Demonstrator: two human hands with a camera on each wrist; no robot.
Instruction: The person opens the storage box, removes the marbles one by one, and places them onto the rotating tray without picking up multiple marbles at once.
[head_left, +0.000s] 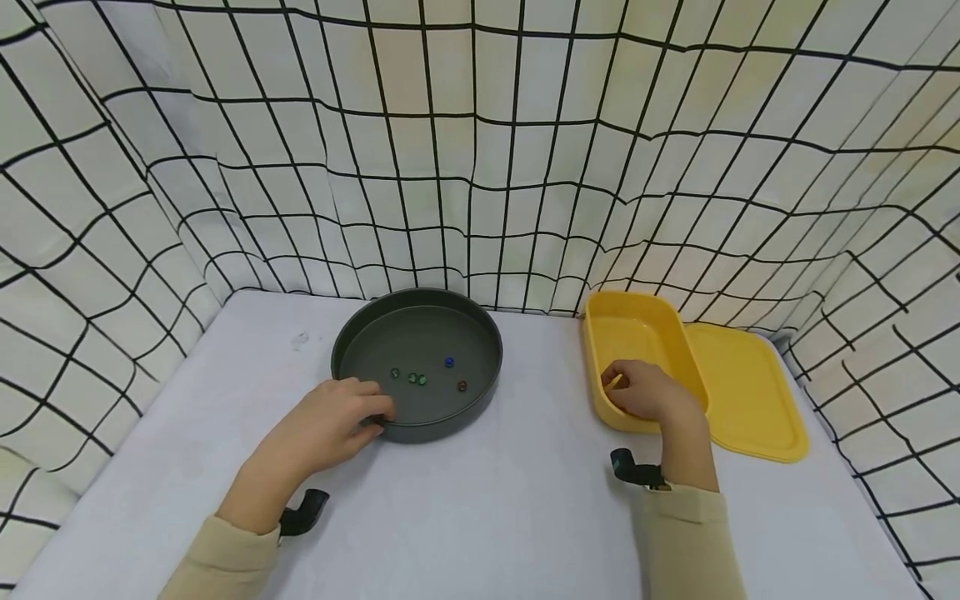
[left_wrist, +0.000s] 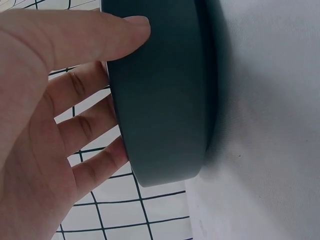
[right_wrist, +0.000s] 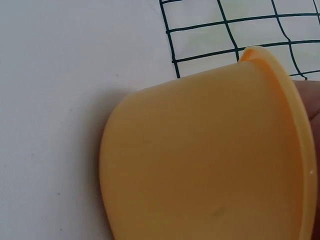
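Note:
My left hand (head_left: pixel 330 421) pinches the near-left rim of a round dark green pan (head_left: pixel 420 432). In the left wrist view its thumb lies on the outer wall, with the fingers over the inner side. Several small glass marbles lie in the pan: green marbles (head_left: pixel 422 380), a blue marble (head_left: pixel 449 362) and a brown marble (head_left: pixel 462 385). To the right, my right hand (head_left: pixel 647 390) reaches down into a yellow rectangular container (head_left: pixel 697 379), fingers bent. Its fingertips are hidden, so I cannot tell whether they hold anything. The right wrist view mostly shows the container's outer wall (right_wrist: pixel 200 150).
A flat yellow lid (head_left: pixel 757 400) lies on the table right of the container, against its side. White cloth (head_left: pixel 517 500) covers the table. White curtains with a black grid pattern (head_left: pixel 495 150) enclose the back and both sides, close behind the pan and container.

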